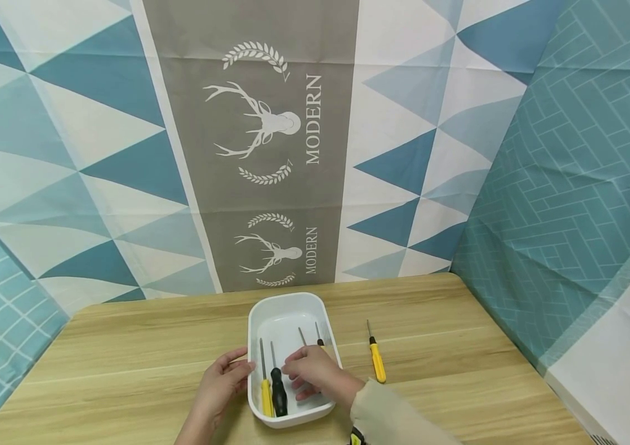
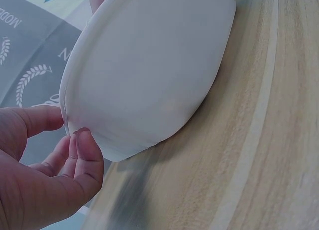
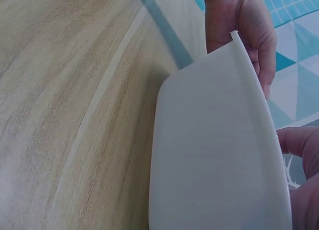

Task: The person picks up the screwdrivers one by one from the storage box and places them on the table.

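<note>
A white tray (image 1: 287,310) stands on the wooden table, holding several screwdrivers. My left hand (image 1: 222,386) pinches its left rim between thumb and fingers, which the left wrist view shows up close. On the tray's left side lie a yellow-handled screwdriver (image 1: 267,395) and a black-handled screwdriver (image 1: 278,395), shafts pointing away from me. Inside the right half hovers my right hand (image 1: 317,369), fingers loosely bent, with nothing visible between them. Beneath it, two more screwdrivers show only their shafts and a bit of handle; the rest is hidden.
To the right of the tray another yellow-handled screwdriver (image 1: 378,361) lies on the wooden table (image 1: 142,352). Patterned cloth (image 1: 270,185) hangs behind the table's far edge. A dark and yellow object (image 1: 356,436) shows partly below my right sleeve.
</note>
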A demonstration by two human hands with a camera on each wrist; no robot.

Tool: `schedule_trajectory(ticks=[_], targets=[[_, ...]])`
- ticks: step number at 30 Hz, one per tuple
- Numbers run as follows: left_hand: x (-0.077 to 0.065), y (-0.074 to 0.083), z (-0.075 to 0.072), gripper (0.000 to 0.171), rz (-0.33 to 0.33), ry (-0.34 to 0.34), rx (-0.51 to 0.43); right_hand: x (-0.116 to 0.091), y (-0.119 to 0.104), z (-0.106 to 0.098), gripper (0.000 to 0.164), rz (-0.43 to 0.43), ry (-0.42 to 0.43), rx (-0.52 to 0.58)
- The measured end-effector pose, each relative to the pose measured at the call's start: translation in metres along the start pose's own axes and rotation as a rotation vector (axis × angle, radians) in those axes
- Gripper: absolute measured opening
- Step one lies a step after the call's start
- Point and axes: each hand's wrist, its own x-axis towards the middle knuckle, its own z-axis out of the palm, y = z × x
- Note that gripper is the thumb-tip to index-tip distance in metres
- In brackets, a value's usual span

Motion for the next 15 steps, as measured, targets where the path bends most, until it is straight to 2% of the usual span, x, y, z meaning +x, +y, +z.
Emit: schedule_trajectory(ticks=[15], targets=[[-0.0015, 0.0004, -0.0001, 0.049, -0.01, 0.006, -0.001, 0.0032, 0.0017, 0.0104, 0.018, 0.002, 0.011, 0.02]])
